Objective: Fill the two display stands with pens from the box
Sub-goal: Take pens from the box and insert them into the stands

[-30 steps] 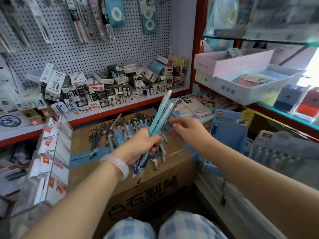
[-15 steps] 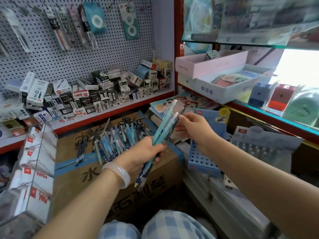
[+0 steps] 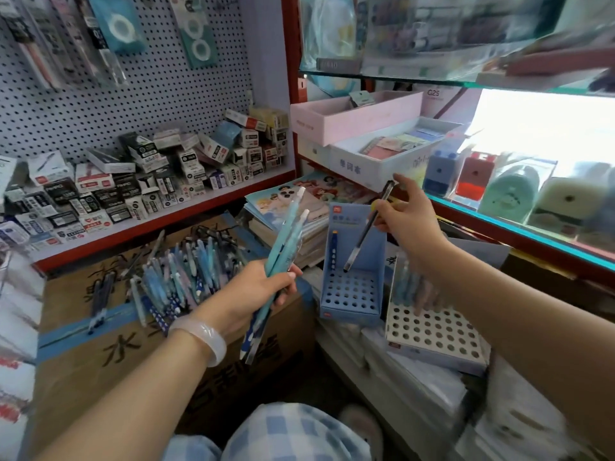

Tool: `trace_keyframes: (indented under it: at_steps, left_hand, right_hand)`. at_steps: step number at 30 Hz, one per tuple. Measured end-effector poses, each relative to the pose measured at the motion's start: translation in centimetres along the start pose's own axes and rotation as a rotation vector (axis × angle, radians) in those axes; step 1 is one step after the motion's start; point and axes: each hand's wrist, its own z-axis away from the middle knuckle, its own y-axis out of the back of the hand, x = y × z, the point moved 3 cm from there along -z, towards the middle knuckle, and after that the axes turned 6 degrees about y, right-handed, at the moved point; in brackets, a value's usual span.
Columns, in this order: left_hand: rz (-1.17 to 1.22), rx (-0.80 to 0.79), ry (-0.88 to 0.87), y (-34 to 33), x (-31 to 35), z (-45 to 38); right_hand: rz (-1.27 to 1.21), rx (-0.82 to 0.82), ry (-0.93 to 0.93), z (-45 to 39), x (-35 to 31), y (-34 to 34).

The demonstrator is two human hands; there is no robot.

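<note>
Pen in right-hand grip, tip over blue stand

Blue stand holes unobstructed — shelf overhead

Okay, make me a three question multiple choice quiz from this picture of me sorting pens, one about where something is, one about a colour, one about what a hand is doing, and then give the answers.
1. Where is the tip of the dark slim pen?
A. Just above the holes of the blue cardboard display stand
B. Down in the white perforated stand
C. Among the loose pens on the brown carton

2. What colour is the bangle on the left wrist?
A. Red
B. Pale translucent white
C. Black

3. What is the left hand doing?
A. Lying flat on the carton
B. Hanging with nothing in it
C. Gripping a bundle of light blue pens

Answers: 1 A, the pen slants down from the right hand to just over the blue stand's holes. 2 B, the bangle looks milky white. 3 C, the fingers curl round the bundle.
</note>
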Motion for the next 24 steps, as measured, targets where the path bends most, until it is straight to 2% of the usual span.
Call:
trace_keyframes:
  at_steps: [6,12,18,24]
  left_hand:
    - [0.062,-0.024,-0.068,-5.3,2.0,-1.5]
    - [0.092,-0.109,-0.103,-13.0,2.7,-1.7]
    - [0.103,-0.246,-0.093,-19.8,3.1,-0.9]
    - [0.107,-0.273,-0.087,-22.0,2.9,-0.3]
  right_hand:
    - [0.233,-0.023,0.159,0.7,-0.5,5.6]
    - [0.512,0.054,0.278,2.2,-0.2,12.5]
    - [0.749,0.111,0.289,5.3,2.6,19.6]
    - [0.848,0.101,0.169,8.7,6.2,23.3]
